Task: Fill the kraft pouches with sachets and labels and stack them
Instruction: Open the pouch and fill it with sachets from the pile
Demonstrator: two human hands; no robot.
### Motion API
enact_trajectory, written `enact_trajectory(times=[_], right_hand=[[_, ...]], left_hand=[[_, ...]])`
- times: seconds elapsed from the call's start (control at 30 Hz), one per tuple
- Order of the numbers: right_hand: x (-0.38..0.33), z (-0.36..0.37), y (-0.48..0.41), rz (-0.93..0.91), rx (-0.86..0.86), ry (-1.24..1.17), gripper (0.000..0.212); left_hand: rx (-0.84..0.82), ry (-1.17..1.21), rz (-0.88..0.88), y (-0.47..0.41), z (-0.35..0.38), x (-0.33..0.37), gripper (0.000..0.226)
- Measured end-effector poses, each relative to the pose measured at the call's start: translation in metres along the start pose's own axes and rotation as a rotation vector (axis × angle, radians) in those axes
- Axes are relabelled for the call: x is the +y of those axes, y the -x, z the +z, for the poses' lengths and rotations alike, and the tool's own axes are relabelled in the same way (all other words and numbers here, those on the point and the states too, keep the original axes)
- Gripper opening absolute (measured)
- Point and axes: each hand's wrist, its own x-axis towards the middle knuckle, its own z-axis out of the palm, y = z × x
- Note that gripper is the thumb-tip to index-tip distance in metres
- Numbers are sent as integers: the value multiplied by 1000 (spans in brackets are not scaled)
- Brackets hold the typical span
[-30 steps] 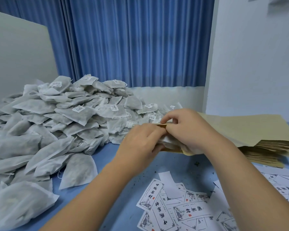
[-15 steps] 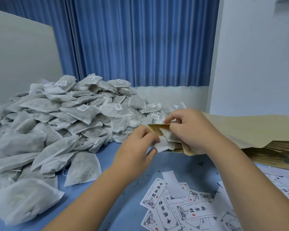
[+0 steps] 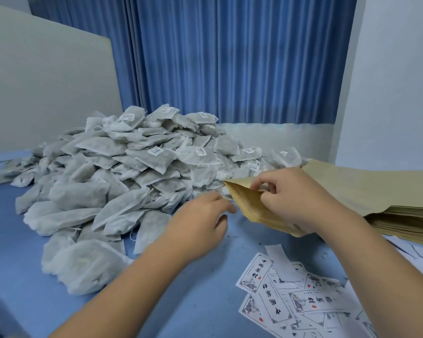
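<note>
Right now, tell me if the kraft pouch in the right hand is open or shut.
Open, slightly: the right hand pinches the kraft pouch by its upper lip, lifting it off the lower. Contents: cannot tell.

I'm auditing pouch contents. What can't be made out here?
Head view only:
- Inside of the pouch: hidden by its kraft wall and the right hand.
- Print on the sachet tags: too small.
- The pouch stack: cut off by the right edge.
- The labels: partly cut off by the bottom edge.
</note>
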Motion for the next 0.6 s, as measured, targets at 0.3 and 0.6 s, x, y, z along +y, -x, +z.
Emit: enact_trajectory(times=[0.3, 0.6], right_hand=[[-7, 5, 2, 4, -82, 87, 33], [-10, 5, 5, -3, -101, 108, 31]], left_hand=[[-491, -532, -792, 74, -44, -59, 38], [-350, -449, -746, 96, -42, -78, 27]])
